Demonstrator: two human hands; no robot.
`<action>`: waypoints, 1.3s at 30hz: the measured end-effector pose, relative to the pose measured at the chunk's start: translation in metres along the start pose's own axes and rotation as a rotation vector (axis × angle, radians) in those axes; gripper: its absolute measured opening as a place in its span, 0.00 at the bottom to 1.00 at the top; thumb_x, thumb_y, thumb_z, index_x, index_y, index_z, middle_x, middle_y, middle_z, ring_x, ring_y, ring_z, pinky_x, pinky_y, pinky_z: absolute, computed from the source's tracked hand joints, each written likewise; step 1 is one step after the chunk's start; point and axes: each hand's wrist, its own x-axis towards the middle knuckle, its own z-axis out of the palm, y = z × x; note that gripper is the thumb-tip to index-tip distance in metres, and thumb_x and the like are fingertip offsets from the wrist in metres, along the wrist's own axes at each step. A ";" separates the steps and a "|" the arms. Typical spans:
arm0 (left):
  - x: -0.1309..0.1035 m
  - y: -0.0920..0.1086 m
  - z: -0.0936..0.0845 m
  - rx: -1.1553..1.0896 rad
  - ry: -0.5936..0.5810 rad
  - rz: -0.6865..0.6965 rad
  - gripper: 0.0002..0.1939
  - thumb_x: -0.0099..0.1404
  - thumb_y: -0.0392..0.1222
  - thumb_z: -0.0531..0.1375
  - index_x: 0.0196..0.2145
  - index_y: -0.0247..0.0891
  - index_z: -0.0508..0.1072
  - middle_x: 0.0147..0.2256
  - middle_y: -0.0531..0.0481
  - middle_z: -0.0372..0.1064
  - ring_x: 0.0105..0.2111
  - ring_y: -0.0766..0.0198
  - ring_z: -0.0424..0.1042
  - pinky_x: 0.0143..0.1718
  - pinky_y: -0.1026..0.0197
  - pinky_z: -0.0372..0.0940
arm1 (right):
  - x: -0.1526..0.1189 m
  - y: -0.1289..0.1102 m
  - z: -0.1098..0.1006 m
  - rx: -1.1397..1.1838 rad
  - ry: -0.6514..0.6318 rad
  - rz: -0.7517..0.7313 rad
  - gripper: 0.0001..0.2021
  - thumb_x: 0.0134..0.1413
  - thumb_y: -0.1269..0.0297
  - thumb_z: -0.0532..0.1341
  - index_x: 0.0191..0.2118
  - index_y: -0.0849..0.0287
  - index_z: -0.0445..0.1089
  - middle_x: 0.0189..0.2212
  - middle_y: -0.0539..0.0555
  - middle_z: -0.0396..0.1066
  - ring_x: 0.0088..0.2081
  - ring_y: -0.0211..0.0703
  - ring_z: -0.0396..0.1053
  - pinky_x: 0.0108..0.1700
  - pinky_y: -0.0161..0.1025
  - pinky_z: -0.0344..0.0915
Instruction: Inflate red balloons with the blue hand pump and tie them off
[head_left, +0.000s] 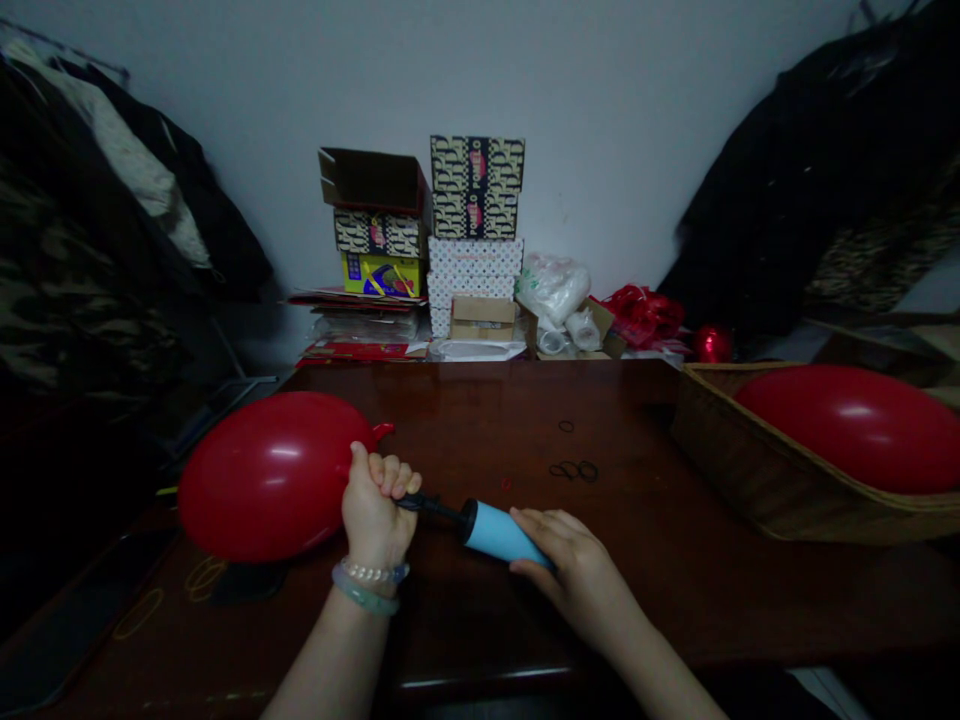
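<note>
A balloon pump with a light-blue barrel (504, 532) and a black rod spans my two hands above the dark table. My right hand (581, 575) wraps round the barrel. In a fist, my left hand (381, 505) grips the pump's black end; beaded and green bangles circle that wrist. Right beside this fist is a large inflated red balloon (262, 475), a short red tail sticking out at its upper right. Whether the fist also holds the balloon's neck is hidden by the fingers.
Black bands (574, 470) and a tiny red ring (506, 483) lie mid-table; tan rubber bands (204, 578) lie left. At right, a woven basket (750, 500) holds another red balloon (855, 425). Stacked boxes (476, 190) and plastic bags (555, 285) line the wall. Coats hang both sides.
</note>
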 end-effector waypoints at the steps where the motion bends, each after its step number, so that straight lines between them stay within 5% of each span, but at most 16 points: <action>1: 0.001 0.004 -0.001 -0.002 -0.002 0.015 0.26 0.61 0.48 0.59 0.17 0.38 0.47 0.12 0.60 0.43 0.12 0.74 0.45 0.15 0.68 0.47 | 0.000 0.001 -0.002 0.009 -0.012 0.005 0.26 0.52 0.65 0.65 0.58 0.54 0.63 0.50 0.57 0.71 0.48 0.49 0.69 0.51 0.48 0.67; 10: -0.007 0.018 0.005 0.020 -0.072 0.096 0.28 0.63 0.50 0.57 0.16 0.37 0.46 0.11 0.60 0.41 0.11 0.74 0.44 0.15 0.67 0.47 | -0.001 0.006 -0.006 0.033 0.002 -0.015 0.24 0.55 0.64 0.63 0.58 0.53 0.62 0.50 0.58 0.70 0.49 0.50 0.68 0.51 0.49 0.67; 23: -0.016 -0.026 0.010 0.031 -0.027 -0.071 0.27 0.62 0.51 0.58 0.15 0.37 0.48 0.12 0.60 0.43 0.11 0.74 0.44 0.15 0.67 0.45 | -0.002 -0.009 0.005 0.041 -0.036 0.027 0.25 0.55 0.67 0.62 0.58 0.57 0.62 0.50 0.59 0.70 0.49 0.51 0.68 0.53 0.51 0.65; 39: -0.009 0.009 0.008 0.014 -0.109 0.042 0.28 0.63 0.50 0.57 0.16 0.37 0.46 0.11 0.59 0.42 0.11 0.74 0.45 0.15 0.66 0.47 | -0.001 0.005 -0.004 0.123 -0.043 0.029 0.25 0.54 0.63 0.63 0.58 0.53 0.63 0.50 0.57 0.70 0.49 0.49 0.67 0.52 0.48 0.66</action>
